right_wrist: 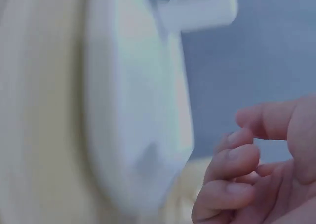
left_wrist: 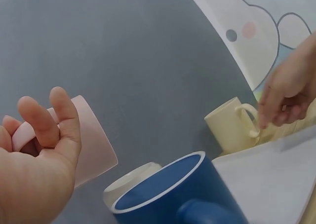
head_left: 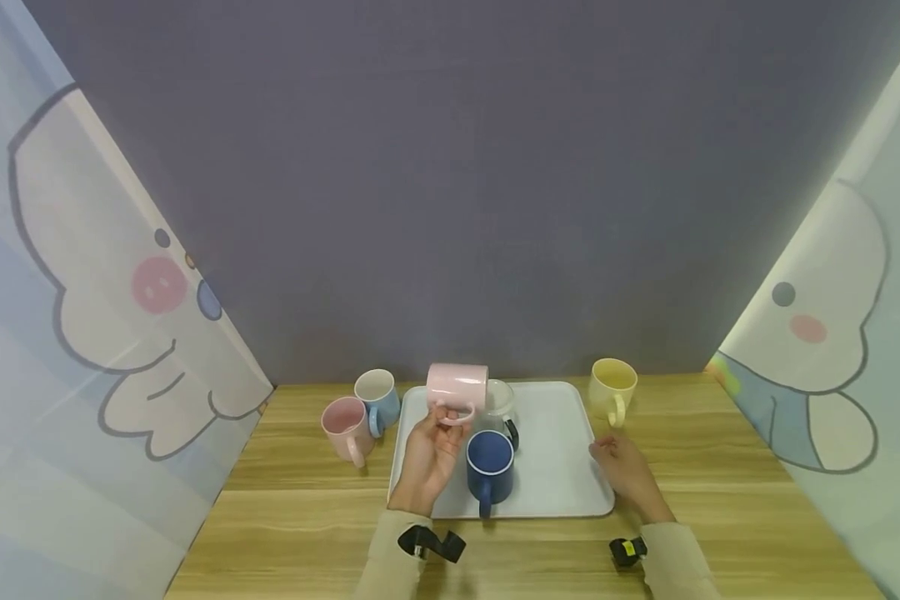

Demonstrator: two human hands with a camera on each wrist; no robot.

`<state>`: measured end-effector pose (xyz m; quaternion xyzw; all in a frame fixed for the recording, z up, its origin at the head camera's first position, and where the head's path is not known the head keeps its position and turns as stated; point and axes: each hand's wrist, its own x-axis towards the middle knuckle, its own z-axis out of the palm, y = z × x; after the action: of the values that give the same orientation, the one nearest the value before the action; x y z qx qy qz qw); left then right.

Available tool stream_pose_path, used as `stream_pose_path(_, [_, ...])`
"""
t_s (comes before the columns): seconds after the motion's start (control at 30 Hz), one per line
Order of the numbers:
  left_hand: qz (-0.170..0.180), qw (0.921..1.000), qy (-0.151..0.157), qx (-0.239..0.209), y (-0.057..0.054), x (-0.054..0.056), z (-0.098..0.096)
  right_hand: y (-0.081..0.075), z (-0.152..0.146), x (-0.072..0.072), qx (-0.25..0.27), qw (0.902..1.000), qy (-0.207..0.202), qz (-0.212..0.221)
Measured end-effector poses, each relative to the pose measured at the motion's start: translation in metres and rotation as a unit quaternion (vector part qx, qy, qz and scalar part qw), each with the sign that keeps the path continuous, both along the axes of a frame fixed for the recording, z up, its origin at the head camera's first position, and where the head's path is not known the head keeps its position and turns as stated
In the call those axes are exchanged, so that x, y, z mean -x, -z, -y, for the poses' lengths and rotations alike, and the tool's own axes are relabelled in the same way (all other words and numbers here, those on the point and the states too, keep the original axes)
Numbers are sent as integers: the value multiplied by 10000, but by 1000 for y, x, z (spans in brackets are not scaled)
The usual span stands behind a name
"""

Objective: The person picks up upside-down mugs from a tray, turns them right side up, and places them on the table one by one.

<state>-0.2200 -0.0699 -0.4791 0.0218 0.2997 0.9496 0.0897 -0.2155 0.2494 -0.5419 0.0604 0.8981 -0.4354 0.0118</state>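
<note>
My left hand (head_left: 431, 458) grips a pink mug (head_left: 457, 383) by its handle, with the mug turned on its side above the back left of the white tray (head_left: 555, 450). In the left wrist view, the fingers (left_wrist: 66, 115) hook through the handle of that pink mug (left_wrist: 94, 145). On the tray, a blue mug (head_left: 490, 471) stands upright, its handle to the front. Behind it is a whitish cup (head_left: 501, 396) with a dark handle, partly hidden. My right hand (head_left: 626, 471), loosely curled and holding nothing, hovers by the tray's right edge, just in front of a yellow mug (head_left: 612, 390).
A second pink mug (head_left: 347, 429) and a light blue mug (head_left: 378, 396) stand close together on the wooden table (head_left: 292, 517), left of the tray. A dark grey wall (head_left: 480, 192) rises behind the table. Printed cartoon panels (head_left: 105, 275) flank both sides.
</note>
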Motion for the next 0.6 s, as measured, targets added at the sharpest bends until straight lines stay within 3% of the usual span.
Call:
stream_pose_path(0.1, [-77,9999,77,-67,0,-1,-3,-12,19,1,741,9972,-63,42])
stream_pose_path(0.17, [-112,9998,127,-70,-1,-2,-6,-18,33,2,1376,9902,-168,171])
stream_pose_path(0.33, [-68,9996,237,-170,-2,-4,-13,-33,60,1,2897,9535,-751,347])
stream_pose_path(0.43, [-183,9990,349,-203,-2,-6,-20,-42,69,-3,3694,9203,-1227,376])
stream_pose_path(0.5, [-336,9984,441,-146,-1,-8,-24,-47,74,-6,4288,8878,-1621,416])
stream_pose_path(0.6, [-465,9974,551,-63,0,-9,-29,-50,80,-8,5067,8297,-2279,538])
